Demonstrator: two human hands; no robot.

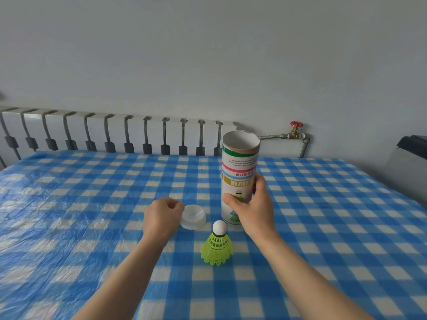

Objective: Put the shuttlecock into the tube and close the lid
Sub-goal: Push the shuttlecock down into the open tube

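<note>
A cardboard tube [239, 165] with coloured bands stands upright on the table, its top end open. My right hand [250, 206] grips its lower half from the right side. A neon-yellow plastic shuttlecock [217, 247] with a white cork stands on its skirt just in front of the tube. The white translucent lid [193, 217] lies on the cloth to the left of the tube. My left hand [163, 217] is curled at the lid's left edge; whether the fingers grip the lid or only touch it is hidden.
The table carries a blue and white checked cloth [92, 204] under clear plastic. Behind its far edge stand a white radiator [115, 135] and a pipe with a red valve [296, 130]. A dark object [413, 144] sits at the right edge.
</note>
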